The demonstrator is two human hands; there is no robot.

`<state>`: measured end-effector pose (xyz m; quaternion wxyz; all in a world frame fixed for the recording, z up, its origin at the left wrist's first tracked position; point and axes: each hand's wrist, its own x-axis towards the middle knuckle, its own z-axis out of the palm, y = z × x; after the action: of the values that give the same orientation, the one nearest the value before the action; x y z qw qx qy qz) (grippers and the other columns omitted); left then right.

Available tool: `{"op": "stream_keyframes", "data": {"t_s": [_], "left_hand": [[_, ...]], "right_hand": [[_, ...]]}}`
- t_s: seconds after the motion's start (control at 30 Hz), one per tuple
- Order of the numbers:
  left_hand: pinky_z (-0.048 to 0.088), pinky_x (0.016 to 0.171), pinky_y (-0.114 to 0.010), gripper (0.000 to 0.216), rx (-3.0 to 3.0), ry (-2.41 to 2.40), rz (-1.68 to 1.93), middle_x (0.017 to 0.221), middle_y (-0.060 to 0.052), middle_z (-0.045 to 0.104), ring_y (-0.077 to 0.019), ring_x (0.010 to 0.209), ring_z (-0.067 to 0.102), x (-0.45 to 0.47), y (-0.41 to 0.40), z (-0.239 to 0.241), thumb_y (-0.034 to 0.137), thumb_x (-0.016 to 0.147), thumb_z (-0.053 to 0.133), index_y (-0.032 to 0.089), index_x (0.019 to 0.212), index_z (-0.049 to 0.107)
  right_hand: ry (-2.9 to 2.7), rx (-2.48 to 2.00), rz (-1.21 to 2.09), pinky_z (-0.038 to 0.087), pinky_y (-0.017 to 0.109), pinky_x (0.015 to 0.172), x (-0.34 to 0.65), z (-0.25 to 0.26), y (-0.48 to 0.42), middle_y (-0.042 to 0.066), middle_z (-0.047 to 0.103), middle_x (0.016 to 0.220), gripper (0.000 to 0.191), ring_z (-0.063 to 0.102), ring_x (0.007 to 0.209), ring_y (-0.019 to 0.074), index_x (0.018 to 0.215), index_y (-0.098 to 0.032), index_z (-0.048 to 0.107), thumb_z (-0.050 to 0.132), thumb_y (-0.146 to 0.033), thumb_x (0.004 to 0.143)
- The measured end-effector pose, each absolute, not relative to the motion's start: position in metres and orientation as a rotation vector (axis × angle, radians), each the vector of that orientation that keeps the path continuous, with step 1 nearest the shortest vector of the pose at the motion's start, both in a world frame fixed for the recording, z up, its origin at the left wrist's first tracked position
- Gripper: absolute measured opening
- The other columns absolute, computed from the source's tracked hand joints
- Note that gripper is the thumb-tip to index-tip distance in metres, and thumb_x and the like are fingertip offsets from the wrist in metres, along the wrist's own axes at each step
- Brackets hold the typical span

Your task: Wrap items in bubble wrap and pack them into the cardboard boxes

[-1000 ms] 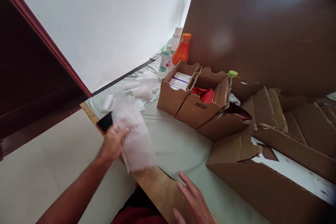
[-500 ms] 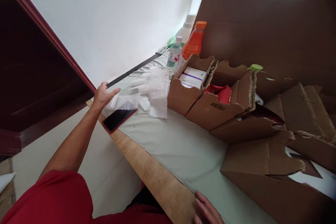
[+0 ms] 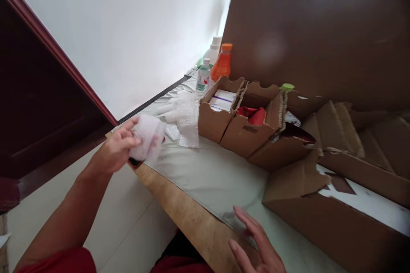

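Head view: pale cloth (image 3: 208,175) over wooden table (image 3: 188,217), white wall (image 3: 134,30).

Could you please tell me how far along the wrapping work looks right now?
Two small boxes already hold items. The left hand grips a bubble-wrap piece; the right hand hovers open. More wrap waits on the table.

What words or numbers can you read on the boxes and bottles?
No text here can be read.
Middle cardboard box: a dark barcode-like mark, too small to read.
Clear bottle: label blurred.
Orange bottle: no readable label.
Box with a purple stripe: print too small.
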<state>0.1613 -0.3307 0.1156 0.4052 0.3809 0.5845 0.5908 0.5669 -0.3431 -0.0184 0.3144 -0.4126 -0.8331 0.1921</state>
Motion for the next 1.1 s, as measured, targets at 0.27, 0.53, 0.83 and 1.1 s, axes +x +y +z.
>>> {"op": "stream_keyframes", "data": {"t_s": [0.27, 0.53, 0.83, 1.1], "left_hand": [[0.058, 0.057, -0.033, 0.063, 1.056, 0.803, 0.850, 0.086, -0.006, 0.079, -0.0266, 0.069, 0.075, 0.304, -0.367, 0.103, 0.047, 0.070, 0.084, 0.029, 0.129, 0.071], [0.059, 0.091, -0.043, 0.060, 1.624, 1.335, 0.882, 0.128, -0.013, 0.071, -0.0310, 0.115, 0.069, 0.331, -0.330, 0.045, 0.029, 0.079, 0.066, 0.027, 0.139, 0.059], [0.045, 0.112, -0.051, 0.048, 2.456, 1.068, 0.664, 0.135, -0.012, 0.067, -0.0286, 0.131, 0.058, 0.414, -0.313, 0.052, 0.020, 0.091, 0.052, 0.021, 0.138, 0.058], [0.042, 0.110, -0.064, 0.065, 2.707, 1.354, 0.363, 0.154, -0.027, 0.045, -0.0463, 0.141, 0.045, 0.396, -0.348, -0.013, 0.033, 0.078, 0.075, 0.014, 0.137, 0.056]], "right_hand": [[-2.282, -0.685, 0.951, 0.050, 0.045, 0.108, 0.551, 0.077, -0.320, 0.011, 0.066, 0.137, 0.068, 0.060, 0.131, 0.0293, 0.143, -0.026, 0.057, 0.070, -0.060, 0.086], [-1.981, -1.208, 1.400, 0.051, 0.023, 0.070, 0.658, 0.041, -0.347, -0.001, 0.074, 0.082, 0.013, 0.067, 0.078, 0.0139, 0.084, -0.022, 0.071, 0.060, -0.022, 0.089], [-2.113, -1.720, 0.796, 0.050, 0.035, 0.079, 0.679, 0.017, -0.385, 0.009, 0.075, 0.102, 0.039, 0.069, 0.089, 0.0246, 0.123, -0.018, 0.066, 0.065, -0.043, 0.092], [-2.123, -1.913, 0.181, 0.040, 0.039, 0.079, 0.647, -0.029, -0.427, 0.008, 0.070, 0.097, 0.024, 0.060, 0.089, 0.0279, 0.104, -0.022, 0.067, 0.076, -0.035, 0.087]]}}
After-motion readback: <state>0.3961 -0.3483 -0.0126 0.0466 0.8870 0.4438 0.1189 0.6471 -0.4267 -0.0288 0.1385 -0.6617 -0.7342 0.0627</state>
